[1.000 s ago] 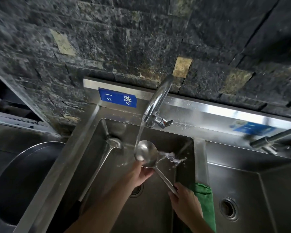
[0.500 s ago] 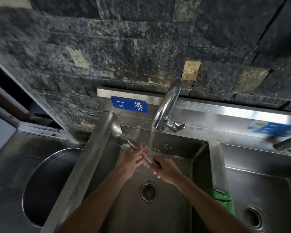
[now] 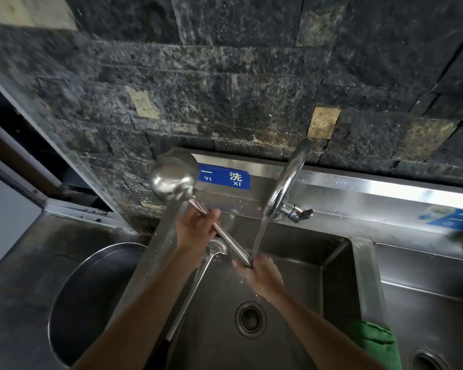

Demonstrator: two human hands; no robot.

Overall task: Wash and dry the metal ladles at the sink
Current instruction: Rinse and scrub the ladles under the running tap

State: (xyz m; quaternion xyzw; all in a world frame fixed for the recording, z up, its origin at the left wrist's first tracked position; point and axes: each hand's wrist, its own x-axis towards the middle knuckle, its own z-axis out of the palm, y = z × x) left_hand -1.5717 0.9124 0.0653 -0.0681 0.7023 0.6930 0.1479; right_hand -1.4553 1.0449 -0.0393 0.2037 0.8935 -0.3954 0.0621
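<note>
I hold a metal ladle (image 3: 173, 180) over the left sink basin (image 3: 284, 303), its bowl raised up and left against the backsplash. My left hand (image 3: 195, 231) grips the shaft near the bowl. My right hand (image 3: 262, 273) holds the handle's lower end under the running stream from the tap (image 3: 286, 180). A second ladle (image 3: 198, 279) lies in the basin, its bowl partly hidden behind my left hand and its long handle running toward me.
A green cloth (image 3: 377, 343) hangs on the divider between the two basins. The right basin (image 3: 425, 303) has its own drain. A large round metal pan (image 3: 91, 295) sits on the counter at left. Dark stone wall behind.
The ladle's bowl has swung from under the tap up and to the left. My left hand slid along the shaft, and my right hand and the handle end came under the stream.
</note>
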